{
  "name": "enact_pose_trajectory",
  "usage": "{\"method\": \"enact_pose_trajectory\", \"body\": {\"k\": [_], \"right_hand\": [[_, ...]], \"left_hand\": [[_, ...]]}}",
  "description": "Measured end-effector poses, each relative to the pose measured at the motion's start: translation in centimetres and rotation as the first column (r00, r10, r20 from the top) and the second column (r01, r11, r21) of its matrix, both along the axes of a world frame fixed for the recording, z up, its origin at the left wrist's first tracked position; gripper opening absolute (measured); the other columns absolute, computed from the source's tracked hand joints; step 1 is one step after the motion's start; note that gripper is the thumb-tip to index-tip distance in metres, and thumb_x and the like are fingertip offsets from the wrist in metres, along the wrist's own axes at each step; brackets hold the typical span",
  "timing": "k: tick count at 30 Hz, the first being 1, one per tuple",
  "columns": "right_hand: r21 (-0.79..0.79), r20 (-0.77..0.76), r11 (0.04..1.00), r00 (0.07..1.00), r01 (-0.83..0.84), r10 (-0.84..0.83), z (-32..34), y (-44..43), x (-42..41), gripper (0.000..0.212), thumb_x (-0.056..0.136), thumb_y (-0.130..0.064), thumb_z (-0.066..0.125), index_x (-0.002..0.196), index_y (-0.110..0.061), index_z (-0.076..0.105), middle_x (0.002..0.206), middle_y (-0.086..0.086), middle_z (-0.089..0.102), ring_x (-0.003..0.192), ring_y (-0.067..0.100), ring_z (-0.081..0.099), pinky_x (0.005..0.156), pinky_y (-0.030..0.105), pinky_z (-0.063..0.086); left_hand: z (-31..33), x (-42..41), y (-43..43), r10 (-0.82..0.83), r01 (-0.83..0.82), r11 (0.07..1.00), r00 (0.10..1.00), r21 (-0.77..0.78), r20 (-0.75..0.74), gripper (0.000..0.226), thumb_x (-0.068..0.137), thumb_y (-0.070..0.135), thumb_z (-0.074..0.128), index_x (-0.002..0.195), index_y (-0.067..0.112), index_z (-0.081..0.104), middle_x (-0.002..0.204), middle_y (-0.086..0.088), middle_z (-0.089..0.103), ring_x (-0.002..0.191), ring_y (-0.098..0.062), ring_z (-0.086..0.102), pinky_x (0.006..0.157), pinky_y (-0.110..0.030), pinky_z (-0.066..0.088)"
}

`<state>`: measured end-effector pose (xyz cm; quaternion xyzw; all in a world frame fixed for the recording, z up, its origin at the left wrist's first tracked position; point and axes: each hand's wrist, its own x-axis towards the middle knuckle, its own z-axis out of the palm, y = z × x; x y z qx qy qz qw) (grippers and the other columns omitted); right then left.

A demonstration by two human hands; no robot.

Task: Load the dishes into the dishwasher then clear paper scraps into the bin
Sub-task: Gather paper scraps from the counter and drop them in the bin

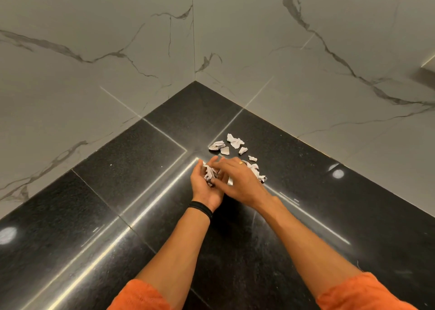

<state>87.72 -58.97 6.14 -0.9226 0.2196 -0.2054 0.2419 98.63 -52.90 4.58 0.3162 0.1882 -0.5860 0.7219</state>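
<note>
Dim warm indoor light, streaky ceiling-light glare on the glossy black countertop (98, 192), wide-angle bending at edges.

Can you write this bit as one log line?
step: gather scraps | left hand: cupped, holds scraps | right hand: over pile | counter

White scraps on a speckled black tabletop

The tabletop (306, 192) is glossy black with fine pale speckles and thin light seams; the walls (94, 38) behind it are pale grey-white marble with dark grey veins. The paper scraps (235, 142) are white with grey creases and bits of dark print. Both sleeves (362, 291) are orange, and a black wristband (201, 208) rings the left wrist.
</note>
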Motion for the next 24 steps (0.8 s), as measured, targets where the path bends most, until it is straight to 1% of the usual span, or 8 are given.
{"method": "enact_pose_trajectory", "body": {"k": [2, 5, 7, 9, 11, 17, 21, 24], "right_hand": [[0.063, 0.068, 0.997, 0.997, 0.041, -0.046, 0.6, -1.1, 0.7, 0.030, 0.094, -0.028, 0.065, 0.123, -0.021, 0.068, 0.110, -0.007, 0.070, 0.098, 0.011, 0.061, 0.091, 0.028, 0.047], [0.128, 0.122, 0.961, 0.957, 0.246, -0.262, 0.7, -3.2, 2.6, 0.028, 0.090, -0.012, 0.064, 0.116, -0.018, 0.071, 0.111, -0.006, 0.070, 0.099, 0.009, 0.062, 0.089, 0.035, 0.053], [0.107, 0.021, 0.921, 0.925, 0.376, -0.380, 0.4, -4.8, 3.6, 0.030, 0.091, -0.008, 0.063, 0.119, -0.015, 0.069, 0.115, 0.000, 0.069, 0.104, 0.017, 0.064, 0.093, 0.040, 0.053], [0.072, -0.139, 0.910, 0.908, 0.408, -0.396, 0.0, -6.1, 4.3, 0.030, 0.093, -0.009, 0.064, 0.123, -0.012, 0.065, 0.118, 0.007, 0.068, 0.108, 0.025, 0.063, 0.095, 0.040, 0.050], [0.039, -0.229, 0.909, 0.889, 0.416, -0.397, -0.8, -6.8, 4.7, 0.024, 0.093, -0.009, 0.063, 0.117, -0.011, 0.064, 0.112, 0.010, 0.069, 0.104, 0.029, 0.063, 0.090, 0.038, 0.047], [0.039, -0.221, 0.877, 0.860, 0.479, -0.460, -1.5, -6.5, 3.8, 0.015, 0.092, -0.011, 0.063, 0.106, -0.017, 0.067, 0.099, 0.001, 0.072, 0.095, 0.023, 0.066, 0.080, 0.041, 0.055], [0.296, -0.066, 0.808, 0.855, 0.510, -0.515, 0.0, -4.5, 2.8, 0.010, 0.087, -0.022, 0.071, 0.097, -0.025, 0.072, 0.088, -0.014, 0.070, 0.081, 0.005, 0.065, 0.077, 0.029, 0.056], [0.475, 0.017, 0.799, 0.904, 0.369, -0.427, 1.1, -2.9, 3.0, 0.009, 0.086, -0.018, 0.075, 0.094, -0.022, 0.076, 0.089, -0.012, 0.074, 0.083, 0.005, 0.067, 0.080, 0.026, 0.057]], "left_hand": [[0.3, 0.6, -0.2, 0.024, -0.024, 0.999, 1.000, -0.027, -0.012, 0.048, 0.100, 0.043, 0.052, 0.128, 0.006, 0.063, 0.121, -0.017, 0.069, 0.110, -0.028, 0.068, 0.105, -0.037, 0.050], [0.4, 1.5, -0.7, 0.081, -0.082, 0.996, 0.997, -0.018, -0.016, 0.049, 0.101, 0.039, 0.052, 0.132, 0.001, 0.060, 0.132, -0.022, 0.065, 0.124, -0.031, 0.063, 0.100, -0.038, 0.053], [0.4, 1.9, -0.9, 0.106, -0.106, 0.994, 0.994, -0.007, -0.022, 0.049, 0.101, 0.036, 0.053, 0.131, -0.002, 0.059, 0.131, -0.025, 0.064, 0.121, -0.034, 0.064, 0.102, -0.041, 0.053], [0.2, 2.3, -1.0, 0.117, -0.117, 0.993, 0.993, 0.003, -0.015, 0.049, 0.101, 0.035, 0.055, 0.130, -0.003, 0.059, 0.129, -0.026, 0.065, 0.119, -0.035, 0.065, 0.104, -0.042, 0.052], [0.0, 2.7, -0.9, 0.123, -0.123, 0.992, 0.992, 0.005, -0.007, 0.049, 0.100, 0.036, 0.056, 0.130, -0.003, 0.059, 0.128, -0.026, 0.066, 0.118, -0.036, 0.066, 0.101, -0.042, 0.053], [-0.7, 3.1, -0.4, 0.113, -0.114, 0.993, 0.993, 0.014, 0.028, 0.052, 0.100, 0.040, 0.056, 0.134, 0.000, 0.058, 0.125, -0.024, 0.068, 0.117, -0.036, 0.067, 0.103, -0.043, 0.052], [-0.9, 2.7, -0.8, 0.084, -0.086, 0.996, 0.995, 0.022, 0.045, 0.052, 0.100, 0.040, 0.053, 0.135, 0.001, 0.057, 0.126, -0.022, 0.068, 0.120, -0.034, 0.065, 0.108, -0.043, 0.048], [-0.8, 2.3, -0.9, 0.066, -0.066, 0.998, 0.997, 0.013, 0.029, 0.053, 0.099, 0.042, 0.054, 0.134, 0.001, 0.059, 0.126, -0.023, 0.068, 0.122, -0.035, 0.063, 0.111, -0.045, 0.046]]}}
